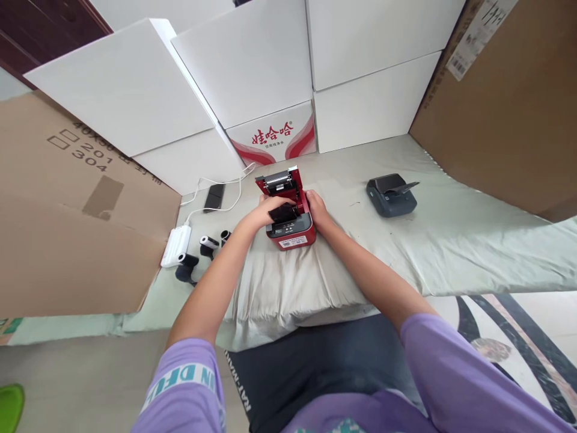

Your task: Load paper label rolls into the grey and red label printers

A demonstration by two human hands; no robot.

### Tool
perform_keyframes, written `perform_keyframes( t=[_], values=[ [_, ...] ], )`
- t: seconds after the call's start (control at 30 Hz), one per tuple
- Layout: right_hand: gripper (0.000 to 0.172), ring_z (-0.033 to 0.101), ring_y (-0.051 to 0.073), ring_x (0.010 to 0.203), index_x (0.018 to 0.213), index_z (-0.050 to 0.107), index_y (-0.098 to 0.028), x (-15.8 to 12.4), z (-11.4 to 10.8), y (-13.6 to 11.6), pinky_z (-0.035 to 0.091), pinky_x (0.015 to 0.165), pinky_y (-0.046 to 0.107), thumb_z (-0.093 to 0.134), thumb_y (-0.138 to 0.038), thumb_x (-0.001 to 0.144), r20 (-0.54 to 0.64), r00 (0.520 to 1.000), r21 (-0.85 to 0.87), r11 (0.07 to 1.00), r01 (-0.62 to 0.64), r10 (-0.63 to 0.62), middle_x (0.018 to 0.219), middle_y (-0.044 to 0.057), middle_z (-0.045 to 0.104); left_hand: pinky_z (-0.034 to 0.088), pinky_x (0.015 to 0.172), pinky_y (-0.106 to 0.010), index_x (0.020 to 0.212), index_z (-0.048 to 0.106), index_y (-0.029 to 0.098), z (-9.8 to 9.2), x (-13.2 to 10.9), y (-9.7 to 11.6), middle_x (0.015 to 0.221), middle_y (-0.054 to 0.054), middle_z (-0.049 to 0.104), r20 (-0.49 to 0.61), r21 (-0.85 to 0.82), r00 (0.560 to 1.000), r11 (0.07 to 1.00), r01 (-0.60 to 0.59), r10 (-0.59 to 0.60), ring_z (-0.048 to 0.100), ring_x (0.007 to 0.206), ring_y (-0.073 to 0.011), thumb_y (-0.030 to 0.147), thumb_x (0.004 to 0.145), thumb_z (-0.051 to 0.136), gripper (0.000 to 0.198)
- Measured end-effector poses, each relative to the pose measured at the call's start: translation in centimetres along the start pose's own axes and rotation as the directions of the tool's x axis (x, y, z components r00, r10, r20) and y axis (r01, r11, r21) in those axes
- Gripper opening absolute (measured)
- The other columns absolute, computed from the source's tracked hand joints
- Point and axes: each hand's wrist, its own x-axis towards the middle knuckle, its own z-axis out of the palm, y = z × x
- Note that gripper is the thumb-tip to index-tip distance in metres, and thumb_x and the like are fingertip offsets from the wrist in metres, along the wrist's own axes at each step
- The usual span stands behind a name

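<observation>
red printer [308, 236], label [293, 242] nearest, long axis running away; right hand [317, 208] against side, left hand [265, 211] reaching inside; grips unclear.

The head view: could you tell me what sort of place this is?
Probably an improvised indoor workspace, though I cannot tell whether at home or in a shop. A cloth-covered surface bears a red printer-like device, and stacked white boxes and brown cartons wall it in.

Head camera: on wearer's head, looking over own trousers [324, 349] at 6 o'clock, sleeves [180, 388] at 7 and 4
Facing: forward, tilted well down onto bench [351, 258]
Hand range: near; left hand [267, 211] and right hand [318, 210] sit mid-frame
Far end: white boxes [374, 105], 12 o'clock, farther off
</observation>
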Motion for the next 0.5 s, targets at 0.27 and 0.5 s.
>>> perform_keyframes(
  t=[0.27, 0.5],
  values=[
    [0.066, 0.066, 0.025, 0.103, 0.094, 0.066, -0.027, -0.3, 0.0, -0.7, 0.054, 0.105, 0.042, 0.045, -0.09, 0.09, -0.001, 1.0, -0.044, 0.999, -0.007, 0.007, 0.103, 0.005, 0.074, 0.057, 0.097, -0.038, 0.109, 0.084, 0.022, -2.4, -3.6, 2.8, 0.113, -0.007, 0.085, -0.216, -0.204, 0.975, 0.979, -0.005, -0.04, 0.076, 0.105, -0.0271, 0.048, 0.104, 0.049, 0.044],
    [0.064, 0.066, 0.026, 0.107, 0.098, 0.066, -0.027, -0.3, -0.1, -1.0, 0.053, 0.108, 0.043, 0.048, -0.088, 0.091, -0.001, 1.0, -0.047, 0.999, 0.009, -0.009, 0.107, 0.006, 0.075, 0.033, 0.127, -0.05, 0.15, 0.064, 0.024, -1.6, -4.0, 2.7, 0.162, -0.011, 0.061, -0.547, 0.085, 0.836, 0.99, 0.114, -0.049, 0.047, 0.156, -0.03, 0.047, 0.112, 0.036, 0.052]
  ],
)
